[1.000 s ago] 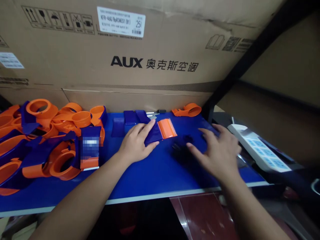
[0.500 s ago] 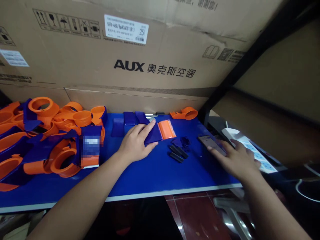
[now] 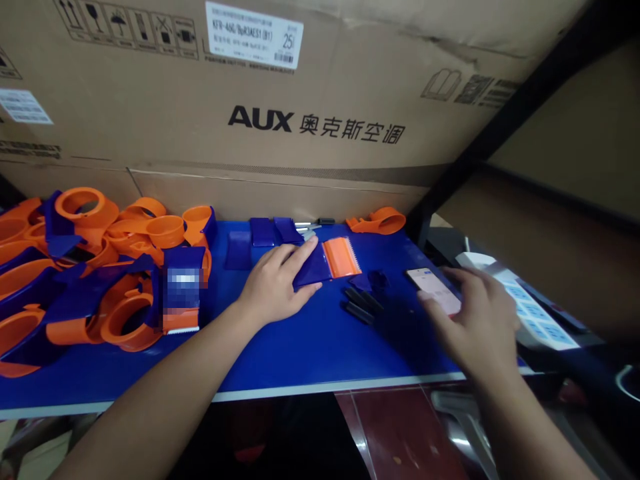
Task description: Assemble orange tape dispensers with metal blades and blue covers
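My left hand [image 3: 275,283] is closed on a tape dispenser [image 3: 314,263], thumb at its near side and fingers along the far side. Its body is dark blue, and its orange end with a white serrated edge points right. At the table's right side, my right hand [image 3: 477,313] has thumb and fingers around a smartphone [image 3: 436,290] with a lit screen; the hand covers the phone's near end. Between the hands lie black grip-like pieces [image 3: 361,305] and small dark blue parts [image 3: 377,279]. Flat blue pieces [image 3: 263,232] rest behind my left hand.
Many orange and blue tape dispensers [image 3: 87,293] are heaped on the left of the blue table [image 3: 300,353]. An orange dispenser part [image 3: 380,220] lies at the back, near metal pieces [image 3: 307,230]. A large cardboard box [image 3: 200,147] stands behind. Label sheets [image 3: 535,310] sit right of my right hand.
The phone's screen is now bright, where it was dim before. My right hand has shifted slightly at the phone. My left hand keeps the tape dispenser in place; the view has moved a little.
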Tool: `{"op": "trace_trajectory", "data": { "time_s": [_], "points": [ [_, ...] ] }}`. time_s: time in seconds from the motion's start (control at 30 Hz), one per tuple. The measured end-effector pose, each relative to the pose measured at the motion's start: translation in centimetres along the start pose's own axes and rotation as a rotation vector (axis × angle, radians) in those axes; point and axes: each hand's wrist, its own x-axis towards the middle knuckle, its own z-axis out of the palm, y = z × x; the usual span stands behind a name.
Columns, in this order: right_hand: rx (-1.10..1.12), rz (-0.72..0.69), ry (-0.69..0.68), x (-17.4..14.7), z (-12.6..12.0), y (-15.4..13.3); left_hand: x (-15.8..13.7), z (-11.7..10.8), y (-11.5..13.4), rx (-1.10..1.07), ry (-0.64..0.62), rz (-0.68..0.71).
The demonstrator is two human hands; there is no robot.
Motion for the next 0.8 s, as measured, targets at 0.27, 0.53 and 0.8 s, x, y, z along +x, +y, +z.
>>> {"op": "trace_trajectory", "data": {
  "time_s": [0.27,0.53,0.8],
  "points": [
    [0.861,-0.264,-0.312,2.3,3.1,-12.5,0.0,-0.6,0.1,-0.036,0.002,-0.068],
    [1.272,-0.297,-0.469,6.6,8.4,-17.4,0.5,-0.9,-1.0,-0.046,0.149,-0.254],
    [1.250,-0.337,-0.311,4.6,8.7,-16.3,1.1,-1.6,0.9,-0.036,0.126,-0.320]
  ]
}}
